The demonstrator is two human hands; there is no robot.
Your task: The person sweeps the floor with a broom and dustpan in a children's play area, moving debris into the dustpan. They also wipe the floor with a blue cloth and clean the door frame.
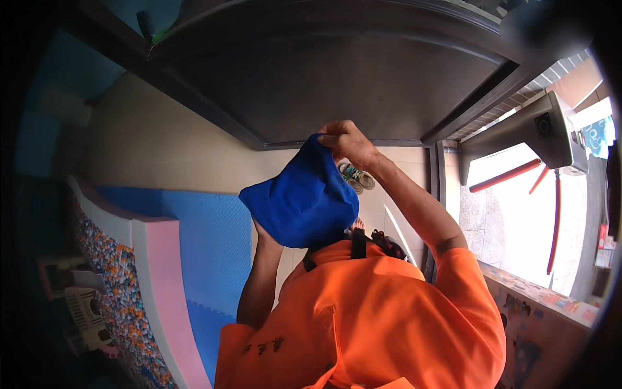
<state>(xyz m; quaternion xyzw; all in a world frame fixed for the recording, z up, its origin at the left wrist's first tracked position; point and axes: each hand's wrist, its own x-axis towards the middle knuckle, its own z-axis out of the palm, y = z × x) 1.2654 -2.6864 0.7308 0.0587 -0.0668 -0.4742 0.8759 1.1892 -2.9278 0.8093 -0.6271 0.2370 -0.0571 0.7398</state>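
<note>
A blue cloth (pixel 301 194) hangs spread between my two hands in front of my orange shirt. With my right hand (pixel 348 142) I pinch its upper edge, thumb and fingers pressed together. My left hand (pixel 264 235) is under the cloth's lower left side and bears it from beneath; its fingers are hidden behind the fabric. The cloth's left corner sticks out past that hand, while its lower right part sags close to my shirt.
A dark brown panel (pixel 337 84) stands ahead. Shoes (pixel 353 176) lie on the tiled floor. To the left are a blue foam mat (pixel 210 253) and a pink-and-white low wall (pixel 162 266) beside many small coloured balls (pixel 120 298). At right stands a grey turnstile (pixel 538 129) with red bars.
</note>
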